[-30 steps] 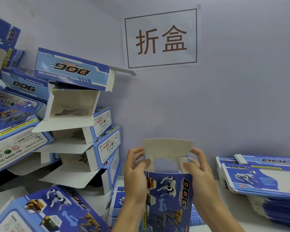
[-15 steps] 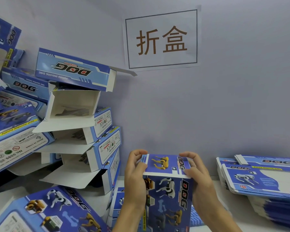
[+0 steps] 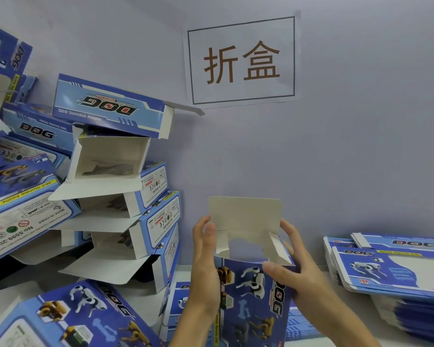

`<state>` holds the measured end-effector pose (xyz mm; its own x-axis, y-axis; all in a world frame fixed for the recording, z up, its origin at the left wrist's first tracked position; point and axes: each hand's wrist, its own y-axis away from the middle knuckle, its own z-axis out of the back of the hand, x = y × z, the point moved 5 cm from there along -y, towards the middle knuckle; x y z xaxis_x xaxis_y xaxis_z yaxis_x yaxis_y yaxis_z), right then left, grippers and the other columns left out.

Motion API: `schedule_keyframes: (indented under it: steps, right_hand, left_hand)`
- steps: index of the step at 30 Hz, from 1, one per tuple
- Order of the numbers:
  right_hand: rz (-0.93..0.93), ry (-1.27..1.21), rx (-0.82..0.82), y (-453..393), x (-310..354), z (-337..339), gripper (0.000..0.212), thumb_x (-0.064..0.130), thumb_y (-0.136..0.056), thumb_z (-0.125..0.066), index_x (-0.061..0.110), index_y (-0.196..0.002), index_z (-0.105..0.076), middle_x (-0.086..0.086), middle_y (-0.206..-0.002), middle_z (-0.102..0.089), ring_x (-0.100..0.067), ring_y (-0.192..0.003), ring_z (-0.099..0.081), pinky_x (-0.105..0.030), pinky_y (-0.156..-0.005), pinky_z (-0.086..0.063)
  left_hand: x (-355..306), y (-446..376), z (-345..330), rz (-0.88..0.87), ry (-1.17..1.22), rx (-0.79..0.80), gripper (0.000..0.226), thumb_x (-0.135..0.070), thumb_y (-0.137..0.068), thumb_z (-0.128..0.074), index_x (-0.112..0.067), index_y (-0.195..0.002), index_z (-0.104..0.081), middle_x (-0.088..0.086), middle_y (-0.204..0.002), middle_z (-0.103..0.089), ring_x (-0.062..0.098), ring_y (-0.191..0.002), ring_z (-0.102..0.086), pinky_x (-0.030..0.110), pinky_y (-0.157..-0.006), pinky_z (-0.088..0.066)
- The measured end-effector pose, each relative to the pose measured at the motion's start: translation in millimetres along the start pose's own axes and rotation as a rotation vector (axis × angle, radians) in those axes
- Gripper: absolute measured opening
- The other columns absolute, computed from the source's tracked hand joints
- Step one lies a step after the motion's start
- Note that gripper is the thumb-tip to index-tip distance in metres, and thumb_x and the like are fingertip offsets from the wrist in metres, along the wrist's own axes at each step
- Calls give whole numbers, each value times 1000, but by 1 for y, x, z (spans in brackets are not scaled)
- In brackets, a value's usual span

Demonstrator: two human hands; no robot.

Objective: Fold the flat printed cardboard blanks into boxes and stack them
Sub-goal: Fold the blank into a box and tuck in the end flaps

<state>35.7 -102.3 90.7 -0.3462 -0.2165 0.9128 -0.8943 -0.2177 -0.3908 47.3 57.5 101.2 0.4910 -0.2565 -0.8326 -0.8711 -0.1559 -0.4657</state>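
I hold an upright blue box [image 3: 252, 296] printed with robot dogs low in the middle of the view. Its top end is open: the pale lid flap [image 3: 244, 214] stands up and two small side flaps stick out. My left hand [image 3: 204, 266] grips the box's left side, thumb by the left side flap. My right hand [image 3: 295, 269] grips the right side, thumb on the front panel and fingers behind the right flap. A stack of flat blanks [image 3: 396, 269] lies at the right. Folded boxes [image 3: 115, 196] are heaped at the left.
A paper sign [image 3: 241, 60] with two characters hangs on the grey wall behind. More folded boxes [image 3: 68, 319] lie at the lower left on the white table [image 3: 313, 343], and flat printed sheets sit under the held box.
The lid flap was folded down over the box top half a second ago; now it stands upright again with the top open, as it did a second ago.
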Motion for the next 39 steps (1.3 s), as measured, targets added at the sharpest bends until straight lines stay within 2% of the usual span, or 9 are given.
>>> schedule_keyframes:
  steps: [4,7,11,13,16,18,21,26,39]
  right_hand:
    - [163,172,-187,-2,13,11,65,39,-73,-72,45,-131,-46,17,-99,-74,-7,-88,-73,-19,-64,-58]
    - [88,144,-228,-2,25,16,49,43,-81,-62,32,-128,-55,5,-90,-77,-16,-79,-75,-22,-57,-57]
    - [-89,-125,-105,7,29,29,42,10,-107,-33,-16,-137,-44,-38,-117,-62,-30,-112,-65,-25,-76,-49]
    - [-167,-14,-10,4,30,21,37,8,-106,-32,-13,-127,-54,-41,-129,-52,-27,-110,-67,-16,-64,-51]
    - [-215,146,108,13,31,9,93,80,-82,-38,-5,-98,-75,-21,-58,-69,-3,-39,-62,-20,-63,-55]
    - [-180,271,8,11,35,21,130,104,-35,-37,6,-118,-56,-26,-79,-73,5,-42,-60,-25,-91,-49]
    - [-138,186,15,5,30,25,66,61,-98,-23,16,-105,-70,-22,-112,-69,-13,-81,-72,-31,-91,-50]
    - [-212,278,-89,-7,32,24,11,29,-85,-64,28,-93,-71,6,-76,-77,-11,-63,-73,-15,-54,-54]
    - [-67,170,-100,-3,45,17,39,30,-74,-67,29,-113,-66,-11,-83,-76,-27,-63,-74,-25,-46,-54]
  left_hand:
    - [1,-6,-6,89,27,74,70,-81,-71,-54,-45,-131,-51,-13,-135,-60,16,-130,-53,39,-108,-45]
    - [-11,-10,-6,74,-78,62,44,-60,-87,-45,-30,-114,-63,-17,-98,-74,0,-94,-69,12,-72,-52]
    - [-29,-13,5,87,-144,0,27,-41,-99,-52,-20,-106,-68,0,-95,-75,16,-83,-73,28,-63,-53]
    - [-35,-15,11,86,-155,-15,12,-35,-96,-60,-30,-103,-69,-8,-90,-74,20,-84,-74,38,-65,-59]
    - [-44,-17,19,81,-252,-19,19,-20,-97,-62,-37,-97,-71,-12,-72,-72,17,-66,-73,31,-52,-58]
    - [-42,-18,21,111,-259,-17,18,-19,-98,-60,-34,-99,-70,-3,-76,-74,15,-63,-73,27,-48,-56]
    - [-35,-14,13,156,-228,11,17,-21,-98,-62,-35,-95,-71,7,-94,-72,20,-75,-74,35,-59,-60]
    - [-25,-8,-8,135,-254,60,12,-18,-94,-66,-28,-94,-73,4,-89,-73,14,-68,-68,25,-50,-51]
    - [-29,-4,-9,107,-178,129,13,-14,-88,-72,-22,-99,-72,5,-95,-74,22,-80,-73,24,-53,-54]
